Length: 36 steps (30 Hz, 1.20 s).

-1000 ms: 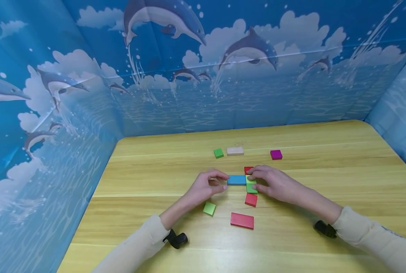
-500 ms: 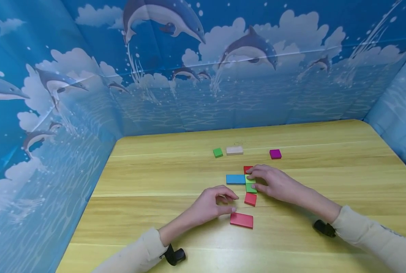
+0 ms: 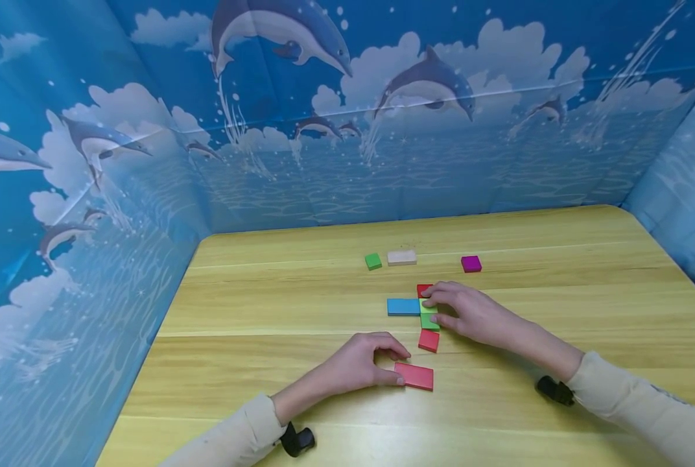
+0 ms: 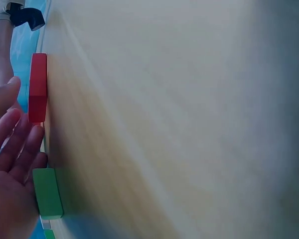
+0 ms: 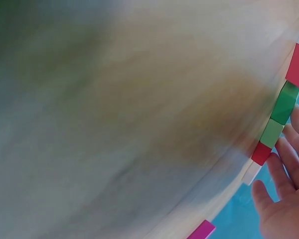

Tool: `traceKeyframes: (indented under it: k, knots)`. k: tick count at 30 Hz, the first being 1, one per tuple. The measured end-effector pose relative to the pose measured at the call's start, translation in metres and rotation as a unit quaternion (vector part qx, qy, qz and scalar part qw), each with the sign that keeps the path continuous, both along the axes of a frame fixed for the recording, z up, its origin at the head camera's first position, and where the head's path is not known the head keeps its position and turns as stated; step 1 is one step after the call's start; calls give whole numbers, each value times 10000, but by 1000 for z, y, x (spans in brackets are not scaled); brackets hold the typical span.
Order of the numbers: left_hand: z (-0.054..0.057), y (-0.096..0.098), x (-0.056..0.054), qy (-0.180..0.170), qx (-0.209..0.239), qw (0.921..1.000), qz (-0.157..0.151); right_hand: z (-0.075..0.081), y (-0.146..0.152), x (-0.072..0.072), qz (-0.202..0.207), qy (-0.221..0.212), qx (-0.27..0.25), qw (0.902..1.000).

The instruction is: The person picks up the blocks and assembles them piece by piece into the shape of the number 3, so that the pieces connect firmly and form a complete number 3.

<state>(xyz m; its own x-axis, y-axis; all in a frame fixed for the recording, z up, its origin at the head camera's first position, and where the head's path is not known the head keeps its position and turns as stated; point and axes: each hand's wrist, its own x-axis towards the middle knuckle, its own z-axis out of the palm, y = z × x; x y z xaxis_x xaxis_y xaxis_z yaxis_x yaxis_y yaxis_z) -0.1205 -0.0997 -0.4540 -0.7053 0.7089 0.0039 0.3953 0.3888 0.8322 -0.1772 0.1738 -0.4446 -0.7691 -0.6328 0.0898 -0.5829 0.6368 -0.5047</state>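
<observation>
My left hand [image 3: 362, 363] is beside a flat red rectangular block [image 3: 415, 376]; its thumb reaches the block's left end and its fingers arch just above that end. In the left wrist view, a green block [image 4: 48, 193] sits under this hand, hidden from the head view. Fingertips of my right hand [image 3: 470, 312] touch the right side of a short column: a red square block [image 3: 424, 290], a lime block [image 3: 426, 303] and a green block [image 3: 429, 322]. A blue rectangular block [image 3: 402, 307] adjoins the lime one on the left. Below the column lies another red square block [image 3: 429, 340].
Toward the back of the wooden table [image 3: 254, 279] lie a green square block [image 3: 373, 261], a pale rectangular block [image 3: 402, 258] and a purple square block [image 3: 472, 263]. A dolphin-print curtain [image 3: 406, 175] rises behind the table edge.
My left hand has left the blue block's left end and moved toward me to the red rectangular block, covering the loose lime-green square. The right hand has stayed at the column.
</observation>
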Motion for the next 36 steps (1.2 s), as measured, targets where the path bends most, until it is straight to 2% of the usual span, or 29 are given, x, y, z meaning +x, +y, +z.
traceKeyframes:
  k: [7, 14, 21, 36]
  knots:
    - [0, 1, -2, -135, -155, 9997, -139, 0, 1, 0, 14, 78, -14, 10000]
    - [2, 2, -1, 142, -418, 9984, -351, 0, 0, 1, 9, 86, 25, 10000]
    - [0, 2, 1, 477, -456, 9973, -312, 1, -1, 2, -8, 117, 126, 9999]
    - [-5, -6, -4, 776, -367, 9961, -194, -1, -2, 3, -75, 259, 204, 9994]
